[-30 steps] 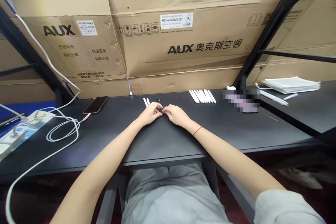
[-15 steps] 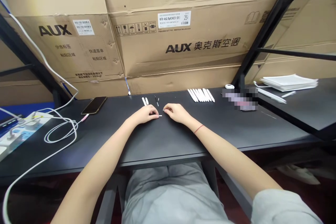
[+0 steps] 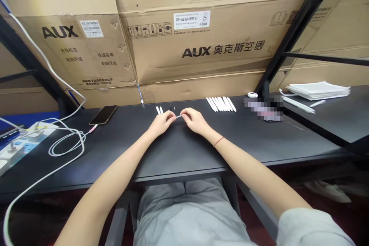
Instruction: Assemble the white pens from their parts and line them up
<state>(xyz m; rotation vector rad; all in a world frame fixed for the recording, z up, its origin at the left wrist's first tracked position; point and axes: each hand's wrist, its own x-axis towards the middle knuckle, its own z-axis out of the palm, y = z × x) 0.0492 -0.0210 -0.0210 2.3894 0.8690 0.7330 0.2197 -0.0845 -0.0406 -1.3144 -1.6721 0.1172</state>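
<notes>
Stacked cardboard AUX air-conditioner cartons [image 3: 184, 46] line the rear, crossed by black steel rack struts [image 3: 301, 27]. A black bench [image 3: 115, 150] runs below; a second black bench [image 3: 325, 119] angles off right.

bench [image 3: 121, 153]: matt black, smooth | behind bench: cardboard cartons [image 3: 196, 61], rough brown corrugated | on bench: white plastic sticks [image 3: 221, 104], smooth, slight sheen | on bench, left: phone [image 3: 103, 115], glossy glass | off bench's right end: paper stack [image 3: 318, 90], matt white
</notes>
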